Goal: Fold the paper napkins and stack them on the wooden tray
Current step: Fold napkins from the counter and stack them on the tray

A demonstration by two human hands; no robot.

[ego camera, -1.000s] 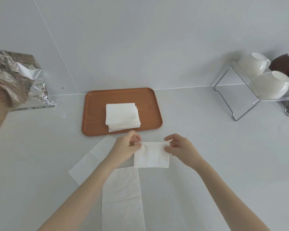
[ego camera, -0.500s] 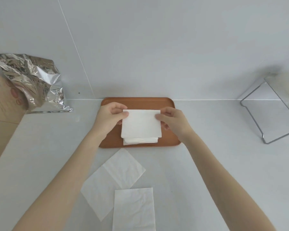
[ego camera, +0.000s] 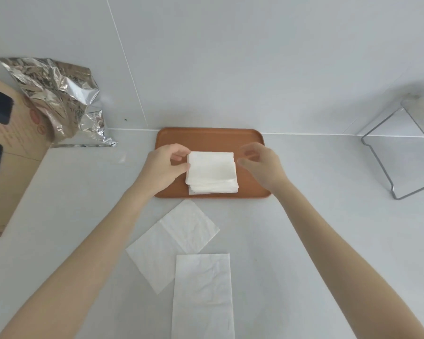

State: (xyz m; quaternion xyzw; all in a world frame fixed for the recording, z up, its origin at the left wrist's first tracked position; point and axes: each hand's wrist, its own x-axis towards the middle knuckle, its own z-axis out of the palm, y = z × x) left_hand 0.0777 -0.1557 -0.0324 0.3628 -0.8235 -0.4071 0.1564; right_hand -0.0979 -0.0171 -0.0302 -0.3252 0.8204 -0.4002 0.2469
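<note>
We see the folded napkin now lying atop the stack (ego camera: 212, 172) on the wooden tray (ego camera: 206, 138); our right hand (ego camera: 260, 165) has let go, fingers loosely spread; our left hand (ego camera: 164, 165) still pinches the stack's left edge.

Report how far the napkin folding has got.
Done: a stack of folded napkins sits on the tray. In hand: the left hand touches the stack's left edge; the right hand hovers open and blurred beside it, holding nothing. Left: two unfolded napkins on the counter, one angled, one straight overlapping it.
</note>
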